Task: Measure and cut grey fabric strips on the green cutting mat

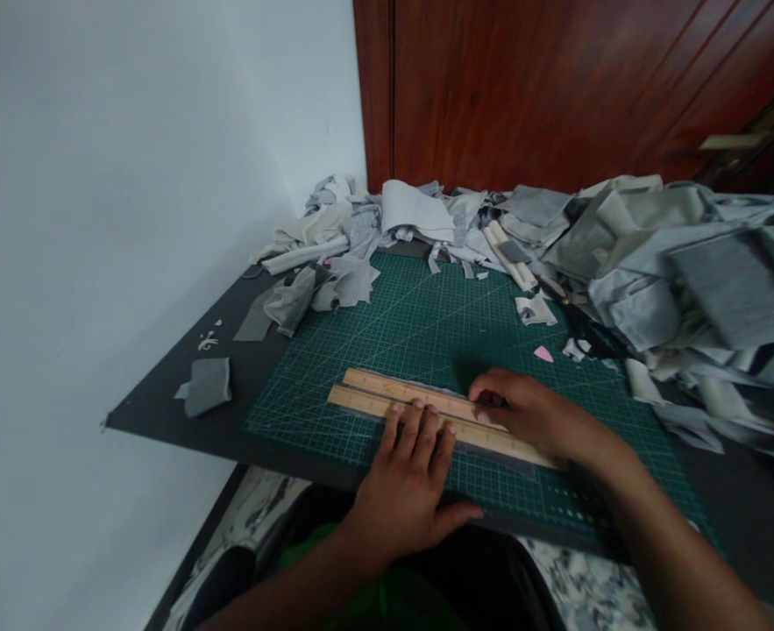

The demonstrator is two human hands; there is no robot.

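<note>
Two pale wooden rulers lie side by side across the green cutting mat [426, 307], slanting down to the right: the near ruler [360, 401] and the far ruler [393, 386]. A strip of dark grey fabric [514, 463] shows from beneath their near edge. My left hand [403, 491] lies open, its fingertips pressed on the near ruler and its thumb by the table's front edge. Over the right part of the rulers, my right hand [518, 405] is closed, thumb and curled fingers at the far ruler's two edges. Its palm side is hidden.
Piled grey and white fabric scraps [656, 237] line the back and right of the dark table [202, 438]. Black-handled scissors [587, 329] lie at the right among scraps. A folded grey cloth [208, 386] sits at left, and a pink piece [543, 353] on the mat.
</note>
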